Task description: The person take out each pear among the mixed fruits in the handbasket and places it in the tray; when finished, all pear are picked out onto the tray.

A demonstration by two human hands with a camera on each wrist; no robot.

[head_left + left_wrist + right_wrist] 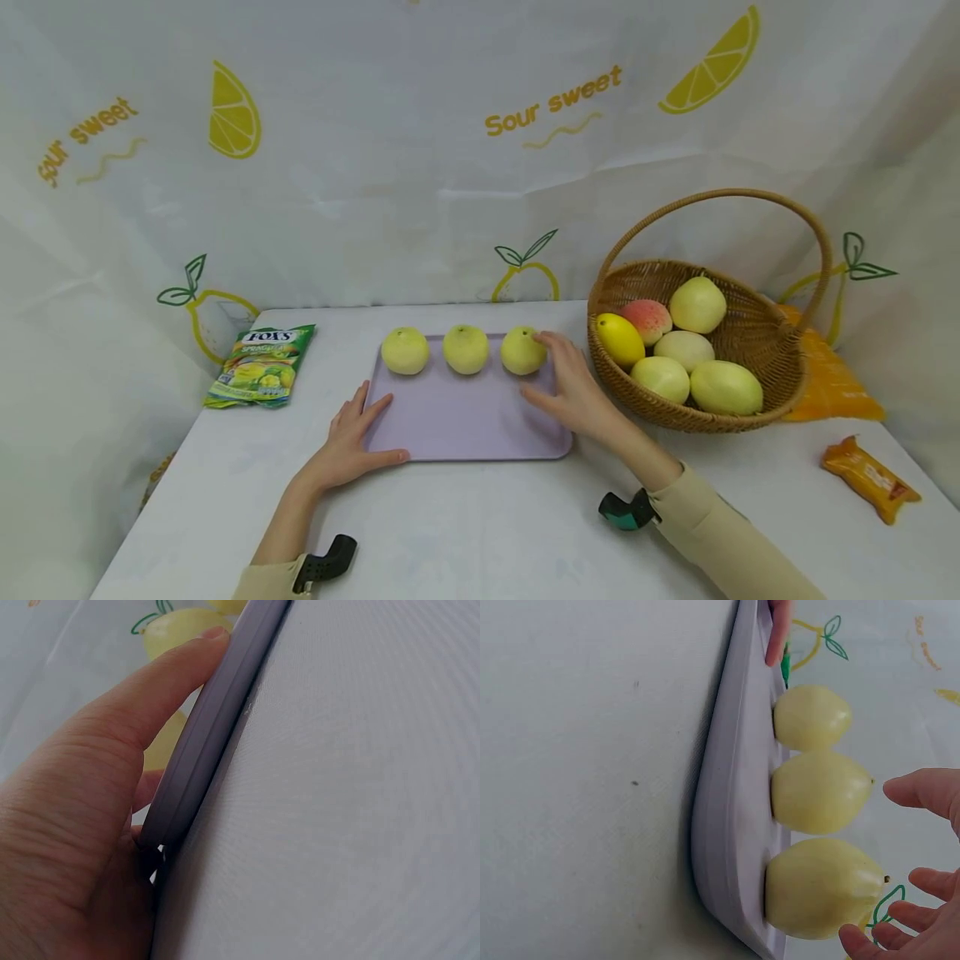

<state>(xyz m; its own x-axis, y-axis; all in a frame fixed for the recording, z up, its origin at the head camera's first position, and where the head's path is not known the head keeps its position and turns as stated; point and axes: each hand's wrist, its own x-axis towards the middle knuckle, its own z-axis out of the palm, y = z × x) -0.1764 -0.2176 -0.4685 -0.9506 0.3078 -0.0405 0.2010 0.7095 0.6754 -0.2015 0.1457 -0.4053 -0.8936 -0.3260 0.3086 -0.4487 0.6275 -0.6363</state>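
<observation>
Three pale yellow-green fruits stand in a row along the back of a lilac tray [465,425]: left [405,351], middle [466,349] and right [523,350]. My left hand [348,442] rests on the tray's left front corner, fingers spread; in the left wrist view the thumb [180,667] lies along the tray's edge [206,735]. Around the right fruit, my right hand [577,396] is held with thumb and fingers apart. From the right wrist view, its fingertips are beside the nearest fruit [821,889], and whether one touches it I cannot tell.
A wicker basket [780,367] with a tall handle holds several fruits, among them a peach [647,321] and a lemon [620,340], right of the tray. Behind it lies an orange packet [840,383]. A small orange wrapper [870,479] is far right, a green candy bag [261,367] at left.
</observation>
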